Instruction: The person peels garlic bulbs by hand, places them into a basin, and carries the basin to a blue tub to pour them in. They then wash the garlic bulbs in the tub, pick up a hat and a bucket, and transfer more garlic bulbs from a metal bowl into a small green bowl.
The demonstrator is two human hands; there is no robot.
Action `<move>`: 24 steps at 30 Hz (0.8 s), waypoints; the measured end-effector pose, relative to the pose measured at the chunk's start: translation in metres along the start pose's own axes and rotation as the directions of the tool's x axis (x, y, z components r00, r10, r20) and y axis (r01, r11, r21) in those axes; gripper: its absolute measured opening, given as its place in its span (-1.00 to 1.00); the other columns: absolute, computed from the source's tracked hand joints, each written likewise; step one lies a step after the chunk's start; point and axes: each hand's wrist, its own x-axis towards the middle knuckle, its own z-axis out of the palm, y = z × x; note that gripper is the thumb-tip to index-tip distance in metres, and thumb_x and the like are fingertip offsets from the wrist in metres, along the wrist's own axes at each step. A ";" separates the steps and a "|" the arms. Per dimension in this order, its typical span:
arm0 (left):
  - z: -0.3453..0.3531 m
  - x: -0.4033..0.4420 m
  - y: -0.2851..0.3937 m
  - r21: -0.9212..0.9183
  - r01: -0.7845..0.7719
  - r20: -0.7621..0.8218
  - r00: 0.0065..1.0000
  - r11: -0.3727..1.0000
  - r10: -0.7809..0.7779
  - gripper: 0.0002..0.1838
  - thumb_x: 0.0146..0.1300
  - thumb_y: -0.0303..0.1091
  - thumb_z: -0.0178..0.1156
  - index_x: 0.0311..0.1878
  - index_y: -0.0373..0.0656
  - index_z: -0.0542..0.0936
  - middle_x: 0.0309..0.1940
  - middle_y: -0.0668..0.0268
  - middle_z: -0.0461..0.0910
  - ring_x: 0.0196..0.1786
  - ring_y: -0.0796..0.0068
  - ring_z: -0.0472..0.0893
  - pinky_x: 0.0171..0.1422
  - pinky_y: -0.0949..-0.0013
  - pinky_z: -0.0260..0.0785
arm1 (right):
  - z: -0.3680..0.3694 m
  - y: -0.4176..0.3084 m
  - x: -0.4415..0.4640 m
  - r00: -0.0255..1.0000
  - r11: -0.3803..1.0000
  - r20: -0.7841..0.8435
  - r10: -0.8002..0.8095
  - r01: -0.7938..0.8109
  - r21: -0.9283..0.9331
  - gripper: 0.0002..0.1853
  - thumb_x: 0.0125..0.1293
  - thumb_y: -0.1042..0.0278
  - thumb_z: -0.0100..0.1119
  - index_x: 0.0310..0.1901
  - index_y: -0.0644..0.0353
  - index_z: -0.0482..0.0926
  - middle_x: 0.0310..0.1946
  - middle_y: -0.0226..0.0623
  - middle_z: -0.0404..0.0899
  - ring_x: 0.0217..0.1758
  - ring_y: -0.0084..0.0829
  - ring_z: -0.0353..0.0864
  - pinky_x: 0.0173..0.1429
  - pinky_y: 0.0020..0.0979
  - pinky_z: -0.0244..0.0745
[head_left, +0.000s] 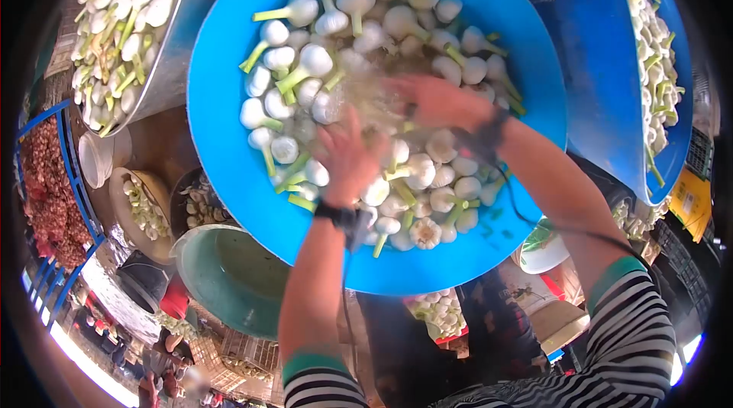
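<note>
A wide blue tub (217, 95) is filled with water and many white garlic bulbs (314, 61) with short green stems, some afloat. My left hand (351, 154) is down among the bulbs near the tub's middle, fingers stretched apart, with no bulb visibly gripped. Across from it, my right hand (435, 100) reaches into the splashing water (374, 95); motion blur and water hide its fingers. Bulbs surround both hands closely. Each wrist wears a dark band, and a thin cable hangs by each arm.
A metal container of garlic (164, 49) stands at upper left, and a blue barrel of garlic (595, 64) at right. Below left are a green basin (229, 278), a beige bowl (126, 217) and a blue-framed rack of reddish bulbs (57, 187). A yellow crate (691, 202) sits far right.
</note>
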 end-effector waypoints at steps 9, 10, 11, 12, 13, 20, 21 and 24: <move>0.087 -0.069 -0.021 0.107 -0.272 0.321 0.920 0.956 0.226 -0.03 -0.13 0.35 0.13 0.21 -0.25 0.29 0.25 -0.17 0.13 0.37 -0.18 -0.07 0.34 -0.22 -0.25 | 0.078 0.026 -0.078 0.917 0.843 -0.182 0.355 -0.398 -0.363 -0.23 -0.24 0.08 0.32 0.14 -0.04 0.35 0.27 -0.05 0.05 0.38 0.16 -0.29 0.23 0.41 -0.34; 0.091 -0.056 -0.023 0.079 -0.287 0.309 0.917 0.955 0.251 -0.05 -0.13 0.35 0.13 0.17 -0.29 0.33 0.24 -0.17 0.16 0.36 -0.16 -0.01 0.36 -0.16 -0.21 | 0.086 0.035 -0.073 0.918 0.851 -0.188 0.349 -0.395 -0.346 -0.25 -0.24 0.06 0.31 0.13 -0.03 0.37 0.26 -0.03 0.06 0.38 0.15 -0.29 0.24 0.40 -0.36; 0.065 -0.045 -0.004 0.080 -0.291 0.536 0.819 0.953 0.205 -0.14 -0.04 0.32 0.07 0.06 -0.35 0.43 0.15 -0.16 0.29 0.24 -0.08 0.25 0.32 0.11 0.05 | 0.084 0.039 -0.067 0.928 0.884 -0.148 0.342 -0.371 -0.284 -0.31 -0.19 0.04 0.25 0.09 0.03 0.42 0.28 0.04 -0.01 0.36 0.20 -0.31 0.27 0.36 -0.46; 0.061 -0.036 -0.002 0.055 -0.230 0.602 0.784 0.972 0.151 -0.18 -0.01 0.29 0.05 0.04 -0.35 0.43 0.11 -0.15 0.33 0.20 -0.05 0.30 0.28 0.13 0.11 | 0.086 0.043 -0.062 0.917 0.862 -0.243 0.317 -0.386 -0.328 -0.38 -0.17 0.07 0.24 0.03 0.05 0.46 0.22 0.03 0.09 0.33 0.16 -0.17 0.27 0.29 -0.31; 0.058 -0.030 -0.004 0.033 -0.163 0.665 0.740 0.986 0.100 -0.21 0.03 0.27 0.03 0.03 -0.36 0.44 0.08 -0.14 0.37 0.15 -0.03 0.36 0.24 0.16 0.17 | 0.093 0.049 -0.058 0.900 0.838 -0.331 0.284 -0.401 -0.370 -0.45 -0.15 0.10 0.22 -0.03 0.07 0.50 0.16 0.03 0.20 0.30 0.11 -0.03 0.27 0.22 -0.16; -0.062 -0.040 0.001 -0.359 -0.052 -0.151 0.989 0.932 -0.003 -0.41 0.04 -0.05 0.21 0.09 -0.21 0.41 -0.02 -0.01 0.46 0.10 0.03 0.40 0.18 0.19 0.22 | 0.038 0.039 -0.048 0.972 0.946 -0.060 0.229 -0.236 -0.222 -0.85 -0.07 0.28 0.16 -0.49 0.16 0.59 -0.54 -0.14 0.50 -0.39 -0.16 0.54 -0.32 -0.19 0.43; -0.070 -0.028 -0.011 -0.128 -0.093 -0.292 0.955 0.987 0.052 -0.37 0.07 -0.01 0.17 0.17 -0.15 0.34 0.12 0.06 0.32 0.21 0.01 0.24 0.22 0.03 0.10 | 0.003 0.024 -0.052 0.991 0.991 -0.101 0.091 -0.100 -0.089 -0.71 -0.01 0.38 0.10 -0.18 0.13 0.53 -0.34 -0.07 0.54 -0.23 -0.11 0.51 -0.16 -0.15 0.41; -0.041 -0.006 -0.056 0.328 -0.044 -0.281 0.949 0.944 0.142 -0.28 0.13 0.08 0.06 0.30 -0.07 0.18 0.35 0.17 -0.03 0.38 -0.04 -0.12 0.25 -0.28 -0.12 | -0.038 -0.006 -0.015 0.937 0.976 -0.338 0.092 -0.152 -0.157 -0.39 0.12 0.17 0.10 0.23 0.00 0.19 0.18 -0.02 0.17 0.23 0.04 0.15 0.21 -0.06 0.16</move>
